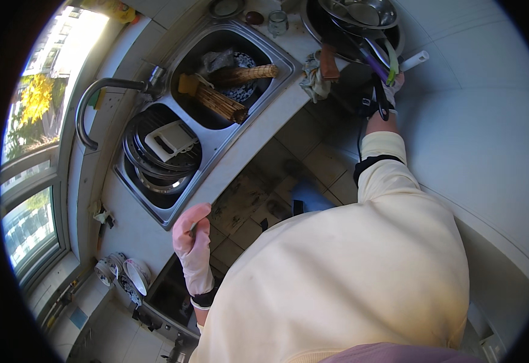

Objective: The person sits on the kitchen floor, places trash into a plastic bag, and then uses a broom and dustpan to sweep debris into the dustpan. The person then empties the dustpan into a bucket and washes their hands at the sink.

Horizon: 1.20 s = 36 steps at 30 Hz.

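Observation:
My left hand, in a pink and white glove, is raised beside the counter edge below the sink. Its fingers are curled; a small greyish patch shows between thumb and fingers, and I cannot tell whether it is a held thing. My right hand, gloved too, reaches to the far end of the counter and is closed around a bunch of utensil handles, among them a purple handle and a green handle. The handles partly hide its fingers. A black handle hangs before the wrist. Metal bowls lie just beyond.
The double sink holds bamboo brushes, a patterned plate, stacked round metal pans and a white grater-like tool. A cloth hangs over the counter edge near a glass jar. Bowls stand lower left. A wall is at right.

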{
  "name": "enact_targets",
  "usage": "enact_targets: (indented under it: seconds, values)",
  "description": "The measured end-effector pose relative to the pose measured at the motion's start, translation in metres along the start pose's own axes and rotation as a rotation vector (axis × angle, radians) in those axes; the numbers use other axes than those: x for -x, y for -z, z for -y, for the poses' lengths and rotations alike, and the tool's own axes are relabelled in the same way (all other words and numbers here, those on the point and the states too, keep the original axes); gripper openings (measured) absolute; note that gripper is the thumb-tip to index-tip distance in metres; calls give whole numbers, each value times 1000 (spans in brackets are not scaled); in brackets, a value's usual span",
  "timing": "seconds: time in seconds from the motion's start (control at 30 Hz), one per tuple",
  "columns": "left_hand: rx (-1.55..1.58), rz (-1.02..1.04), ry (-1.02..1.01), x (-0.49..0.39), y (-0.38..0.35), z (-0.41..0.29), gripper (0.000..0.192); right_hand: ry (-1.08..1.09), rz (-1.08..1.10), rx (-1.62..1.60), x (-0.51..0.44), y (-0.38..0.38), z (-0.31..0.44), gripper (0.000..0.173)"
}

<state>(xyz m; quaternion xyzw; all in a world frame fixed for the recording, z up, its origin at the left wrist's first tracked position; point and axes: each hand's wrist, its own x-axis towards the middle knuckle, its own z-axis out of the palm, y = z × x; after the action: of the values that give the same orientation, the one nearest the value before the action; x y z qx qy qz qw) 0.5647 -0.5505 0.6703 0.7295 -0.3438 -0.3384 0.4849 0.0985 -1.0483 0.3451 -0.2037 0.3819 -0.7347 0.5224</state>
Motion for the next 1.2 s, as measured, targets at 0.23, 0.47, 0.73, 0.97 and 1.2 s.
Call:
enact_targets:
  seconds: [0.23, 0.47, 0.73, 0.97, 1.2]
  values:
    - [44, -38, 66, -2, 1, -3, 39, 232, -196, 446, 33, -12, 9, 38]
    - [-39, -25, -29, 4, 5, 7, 30, 421, -226, 1009, 91, -36, 23, 51]
    - [-47, -132, 39, 41, 25, 27, 23, 121, -234, 1177, 136, 2, 6, 91]
    - [80, -169, 168, 86, 51, 50, 25, -156, -41, 1632, 228, -16, -1, 45]
    - [91, -226, 286, 145, 75, 72, 28, 947, 689, 1451, 212, -151, -22, 50]
